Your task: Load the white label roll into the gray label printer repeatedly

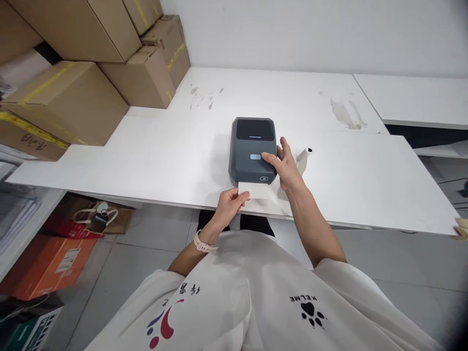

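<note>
A dark grey label printer (252, 165) stands on the white table, its lid down. White label paper (256, 191) sticks out of its front slot. My left hand (230, 204) pinches the left edge of that paper between thumb and fingers, just below the printer. On the printer's right side lies my right hand (285, 165), thumb on top near the light button and fingers spread along the side wall. Just right of that hand is a small white paper roll (304, 155), with a loose strip trailing from it toward my wrist.
Cardboard boxes (73, 102) with yellow tape are stacked at the table's left end. The white table (175, 161) has worn patches near the back. Its front edge runs close to my body. Below on the left sit an orange box (51, 265) and a paper bag (120, 222).
</note>
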The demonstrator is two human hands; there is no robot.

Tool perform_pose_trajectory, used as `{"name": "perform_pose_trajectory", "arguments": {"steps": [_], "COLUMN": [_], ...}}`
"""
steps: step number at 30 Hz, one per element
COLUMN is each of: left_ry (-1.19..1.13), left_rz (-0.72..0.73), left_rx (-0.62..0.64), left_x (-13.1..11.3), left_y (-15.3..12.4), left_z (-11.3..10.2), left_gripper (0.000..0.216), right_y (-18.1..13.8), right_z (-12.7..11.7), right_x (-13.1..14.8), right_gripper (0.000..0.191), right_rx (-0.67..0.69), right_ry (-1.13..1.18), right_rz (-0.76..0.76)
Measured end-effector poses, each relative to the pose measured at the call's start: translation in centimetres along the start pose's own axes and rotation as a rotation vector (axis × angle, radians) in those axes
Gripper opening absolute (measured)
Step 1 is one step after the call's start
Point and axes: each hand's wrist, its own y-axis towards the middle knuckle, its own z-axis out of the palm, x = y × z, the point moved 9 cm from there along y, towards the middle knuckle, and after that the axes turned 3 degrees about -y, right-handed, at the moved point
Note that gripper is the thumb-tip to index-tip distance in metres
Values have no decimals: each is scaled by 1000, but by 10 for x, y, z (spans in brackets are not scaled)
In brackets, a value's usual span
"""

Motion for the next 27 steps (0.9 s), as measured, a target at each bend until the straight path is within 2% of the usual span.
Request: {"name": "perform_pose_trajectory", "arguments": {"steps": [3,5,8,10,13,16,18,21,27], "left_ry": [26,39,93,163,248,304,333,315,261], "left_rz": [40,98,246,328,345,315,321,323,291], "left_rx": [-33,-149,-369,-429,-336,-199,-157,-158,-186], "left_x": [4,-2,-23,-38,-48,-48,-48,-46,-33], "left_y": [-2,-1,0,4,16,25,27,28,26], "left_z": [-13,-30,-53,-57,-47,-35,-31,-31,-29], "left_gripper": [47,44,31,31,53,60,62,62,63], "right_y": [6,8,10,9,0,-17,-30,-45,-57], "right_z": [2,5,6,5,1,-11,-18,-23,-18], "right_x": [8,12,14,12,7,-3,-10,-16,-21], "right_gripper": [131,133,134,135,125,93,77,70,64], "right_rx": [-37,-25,-16,-11,-10,-56,-91,-121,-168], "right_ry": [28,5,-20,-20,-13,-11,-47,-115,-112], "right_rz": [85,85,74,75,50,19,-3,-43,-76]}}
